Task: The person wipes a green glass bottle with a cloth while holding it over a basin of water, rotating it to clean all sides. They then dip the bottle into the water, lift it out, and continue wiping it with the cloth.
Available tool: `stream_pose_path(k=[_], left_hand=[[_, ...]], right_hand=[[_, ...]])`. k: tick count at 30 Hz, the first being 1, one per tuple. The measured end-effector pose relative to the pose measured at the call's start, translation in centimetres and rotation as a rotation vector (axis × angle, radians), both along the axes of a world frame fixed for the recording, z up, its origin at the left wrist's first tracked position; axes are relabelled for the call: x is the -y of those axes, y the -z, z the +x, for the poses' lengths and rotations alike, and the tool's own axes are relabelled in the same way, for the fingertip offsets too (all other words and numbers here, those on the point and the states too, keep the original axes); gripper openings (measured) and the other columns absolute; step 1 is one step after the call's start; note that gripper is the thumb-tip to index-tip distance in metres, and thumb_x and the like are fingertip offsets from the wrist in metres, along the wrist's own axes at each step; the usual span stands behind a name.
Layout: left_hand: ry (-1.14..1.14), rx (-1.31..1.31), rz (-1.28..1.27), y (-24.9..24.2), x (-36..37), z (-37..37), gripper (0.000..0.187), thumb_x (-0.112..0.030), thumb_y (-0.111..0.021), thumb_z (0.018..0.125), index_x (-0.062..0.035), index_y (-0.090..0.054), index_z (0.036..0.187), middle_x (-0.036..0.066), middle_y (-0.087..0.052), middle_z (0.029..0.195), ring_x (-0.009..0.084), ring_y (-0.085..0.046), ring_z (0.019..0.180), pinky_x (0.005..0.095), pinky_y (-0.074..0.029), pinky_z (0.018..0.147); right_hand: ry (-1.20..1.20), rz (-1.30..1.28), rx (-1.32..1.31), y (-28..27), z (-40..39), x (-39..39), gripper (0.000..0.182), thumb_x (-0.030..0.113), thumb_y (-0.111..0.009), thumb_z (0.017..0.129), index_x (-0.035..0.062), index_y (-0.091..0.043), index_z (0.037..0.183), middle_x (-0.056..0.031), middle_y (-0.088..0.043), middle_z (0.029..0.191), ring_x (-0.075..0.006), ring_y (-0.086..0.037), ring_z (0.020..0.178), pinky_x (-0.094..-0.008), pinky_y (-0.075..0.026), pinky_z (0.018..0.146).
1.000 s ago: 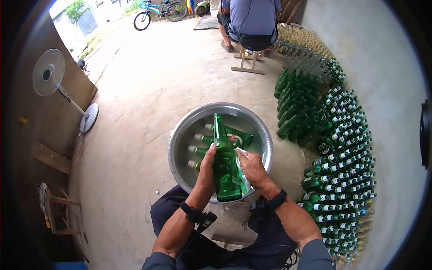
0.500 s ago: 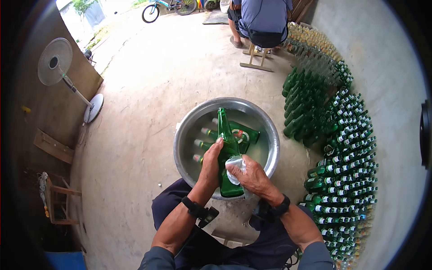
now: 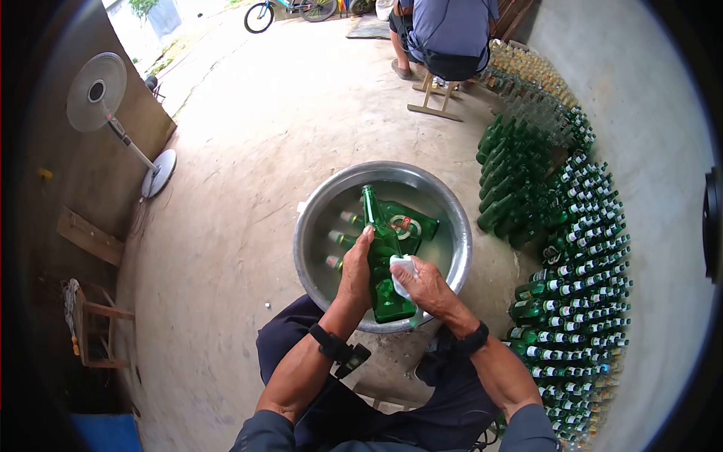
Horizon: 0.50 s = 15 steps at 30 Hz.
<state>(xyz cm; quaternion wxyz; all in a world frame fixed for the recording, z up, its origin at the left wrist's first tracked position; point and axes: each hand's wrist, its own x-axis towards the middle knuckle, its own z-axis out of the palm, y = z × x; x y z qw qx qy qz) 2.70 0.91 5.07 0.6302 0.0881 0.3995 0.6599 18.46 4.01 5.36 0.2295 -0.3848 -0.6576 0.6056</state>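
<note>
My left hand (image 3: pixel 355 273) is wrapped round a green glass bottle (image 3: pixel 389 300), which I hold tilted over a metal basin (image 3: pixel 307 197), its neck pointing away from me. A white cloth or pad (image 3: pixel 402 267) is pinched in my right hand (image 3: pixel 431 288), at the right side of the bottle. The bottle carries no visible label. Cloudy water fills the basin. Several other green bottles lie in it, one with a round label (image 3: pixel 405 224) and others with foil-covered necks (image 3: pixel 340 236).
On the right, many green bottles (image 3: pixel 580 286) stand in rows along the wall, with unlabelled ones (image 3: pixel 508 177) beyond. A person (image 3: pixel 452 38) sits on a wooden stool (image 3: pixel 434 105) ahead. A standing fan (image 3: pixel 96 90) and a small wooden chair (image 3: pixel 105 331) are at left.
The white cloth has moved slightly right, from across the bottle's front to its right side. The bottle's base has swung a little to the right. My left hand keeps its hold.
</note>
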Motion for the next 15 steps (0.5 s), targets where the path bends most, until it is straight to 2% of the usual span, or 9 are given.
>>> stream_pose_path(k=[2,3,4,6,7,8,11,14,15], left_hand=[[0.017,-0.023,0.011,1.1,-0.1,-0.2,0.039,-0.041,-0.059,0.103,-0.0051,-0.065,0.113,0.004,-0.068,0.097,0.0129,-0.066,0.08,0.0308,-0.055,0.072],[-0.002,-0.096,0.027,1.0,-0.2,0.1,0.039,-0.042,-0.058,0.103,-0.005,-0.065,0.113,0.004,-0.068,0.098,0.0125,-0.065,0.082,0.0303,-0.054,0.074],[-0.021,-0.168,0.043,0.9,-0.3,0.4,0.039,-0.042,-0.057,0.104,-0.005,-0.065,0.113,0.003,-0.068,0.099,0.0122,-0.065,0.084,0.0298,-0.054,0.076],[-0.064,-0.233,0.029,1.3,0.0,1.1,0.041,-0.043,-0.057,0.104,-0.0035,-0.065,0.113,0.004,-0.067,0.102,0.0111,-0.062,0.09,0.0284,-0.052,0.081],[-0.047,-0.267,0.019,2.3,-0.1,1.1,0.044,-0.044,-0.057,0.104,-0.002,-0.064,0.114,0.005,-0.066,0.104,0.0116,-0.06,0.093,0.0288,-0.05,0.084],[-0.03,-0.301,0.011,3.3,-0.3,1.0,0.046,-0.045,-0.058,0.103,-0.0004,-0.064,0.115,0.006,-0.066,0.106,0.0121,-0.059,0.096,0.0292,-0.048,0.087],[-0.035,-0.414,-0.013,4.5,-0.4,1.0,0.058,-0.05,-0.058,0.102,0.0041,-0.061,0.123,0.009,-0.065,0.111,0.0163,-0.056,0.104,0.0327,-0.044,0.096],[-0.074,-0.469,-0.053,5.7,-0.8,1.2,0.064,-0.052,-0.06,0.1,0.0067,-0.059,0.125,0.011,-0.064,0.114,0.0182,-0.056,0.107,0.0337,-0.043,0.099],[-0.115,-0.488,-0.078,6.1,-1.0,1.3,0.067,-0.053,-0.061,0.099,0.0078,-0.059,0.126,0.012,-0.063,0.116,0.0188,-0.056,0.108,0.0337,-0.043,0.099]], right_hand=[[-0.001,0.188,0.079,0.2,-0.1,0.8,0.05,0.047,-0.06,0.103,-0.002,-0.065,0.109,-0.0084,-0.07,0.089,-0.0147,-0.065,0.083,-0.033,-0.051,0.075],[0.023,0.222,0.144,0.3,-0.1,0.8,0.053,0.049,-0.062,0.101,-0.0037,-0.066,0.109,-0.0176,-0.073,0.091,-0.0252,-0.071,0.087,-0.0384,-0.054,0.078],[0.025,0.22,0.147,0.2,-0.2,0.8,0.053,0.049,-0.062,0.101,-0.0037,-0.066,0.109,-0.0176,-0.073,0.091,-0.0252,-0.071,0.087,-0.0384,-0.054,0.078],[0.107,0.263,0.313,-0.2,-0.5,0.6,0.054,0.049,-0.062,0.1,-0.0047,-0.068,0.106,-0.0215,-0.072,0.086,-0.0323,-0.073,0.082,-0.0416,-0.054,0.074],[0.169,0.326,0.268,0.1,-0.7,0.7,0.056,0.051,-0.06,0.101,-0.0043,-0.071,0.098,-0.0248,-0.07,0.078,-0.0398,-0.072,0.077,-0.0461,-0.054,0.07],[0.17,0.323,0.269,0.0,-0.9,0.7,0.056,0.051,-0.06,0.101,-0.0043,-0.071,0.098,-0.0248,-0.07,0.078,-0.0398,-0.072,0.077,-0.0461,-0.054,0.07],[0.266,0.401,0.381,-1.5,-1.7,0.3,0.062,0.052,-0.051,0.103,-0.0003,-0.075,0.08,-0.0274,-0.066,0.07,-0.0493,-0.068,0.073,-0.0539,-0.053,0.067],[0.349,0.387,0.445,0.1,-2.1,-0.6,0.068,0.053,-0.049,0.104,-0.0042,-0.07,0.075,-0.0297,-0.062,0.066,-0.0483,-0.067,0.07,-0.0531,-0.05,0.064],[0.347,0.36,0.47,0.8,-2.1,-1.1,0.072,0.055,-0.043,0.105,-0.0031,-0.071,0.072,-0.0305,-0.065,0.071,-0.0503,-0.067,0.076,-0.0562,-0.053,0.069]])
